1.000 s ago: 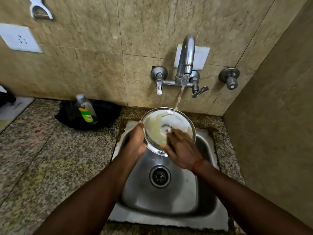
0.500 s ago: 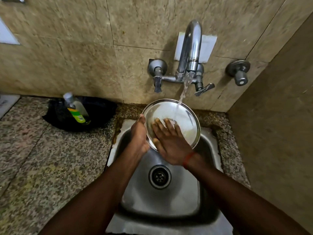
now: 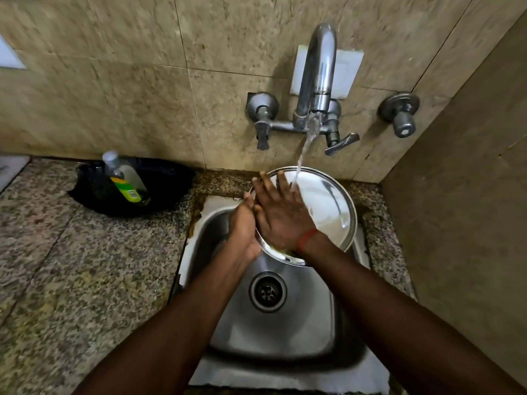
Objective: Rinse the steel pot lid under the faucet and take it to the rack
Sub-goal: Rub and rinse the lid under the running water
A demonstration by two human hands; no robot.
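The round steel pot lid (image 3: pixel 328 206) is held tilted over the back of the sink, its shiny inner face toward me. Water streams from the faucet (image 3: pixel 318 78) onto its upper part. My left hand (image 3: pixel 243 226) grips the lid's left rim. My right hand (image 3: pixel 281 212) lies flat on the lid's face with fingers spread and pointing up-left, covering its left half. A red thread circles the right wrist. Some yellowish residue shows at the lid's lower edge.
The steel sink (image 3: pixel 222 323) with its drain (image 3: pixel 267 291) lies below the hands. A dish soap bottle (image 3: pixel 125 178) stands in a black pan (image 3: pixel 168 181) on the granite counter (image 3: pixel 71 266) at the left. Tiled walls close the back and right.
My right hand has slid up and left across the lid's face, fingers now near the top rim. The left hand keeps its grip on the rim. The view moved closer.
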